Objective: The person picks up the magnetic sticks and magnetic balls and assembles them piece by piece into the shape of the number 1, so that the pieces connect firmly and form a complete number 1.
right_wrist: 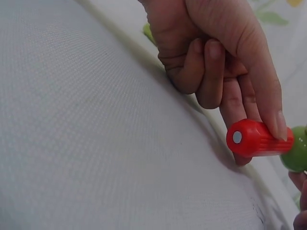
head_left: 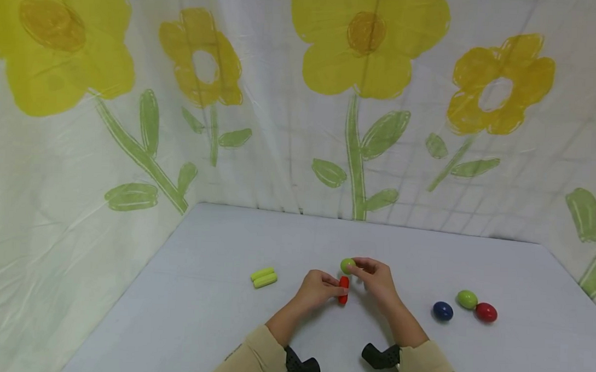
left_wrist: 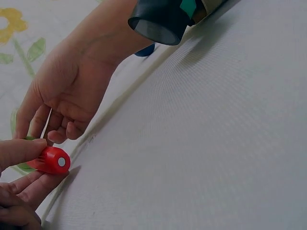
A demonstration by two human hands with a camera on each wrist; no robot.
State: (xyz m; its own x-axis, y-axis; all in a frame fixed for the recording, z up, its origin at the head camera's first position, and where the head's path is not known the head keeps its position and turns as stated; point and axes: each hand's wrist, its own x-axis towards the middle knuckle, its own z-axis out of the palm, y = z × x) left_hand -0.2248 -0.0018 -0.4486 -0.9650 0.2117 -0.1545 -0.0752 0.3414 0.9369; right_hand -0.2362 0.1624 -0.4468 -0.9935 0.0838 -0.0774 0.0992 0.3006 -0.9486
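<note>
My left hand (head_left: 316, 288) pinches a red ribbed rod (head_left: 344, 282) between thumb and fingers. A pale round spot marks the rod's near end (right_wrist: 237, 137). Just beyond its far end, my right hand (head_left: 379, 281) pinches a green ball (head_left: 346, 265) between thumb and fingertips. Rod and ball line up and look in contact in the right wrist view; whether they are joined I cannot tell. From the left wrist view, the ball is mostly hidden behind the fingers and the red rod (left_wrist: 53, 160).
Two yellow-green rods (head_left: 263, 278) lie side by side on the white table (head_left: 199, 325), left of the hands. To the right are a dark blue ball (head_left: 442, 311), a green ball (head_left: 467, 299) and a red ball (head_left: 486, 312). A flower-printed curtain (head_left: 269, 168) hangs behind.
</note>
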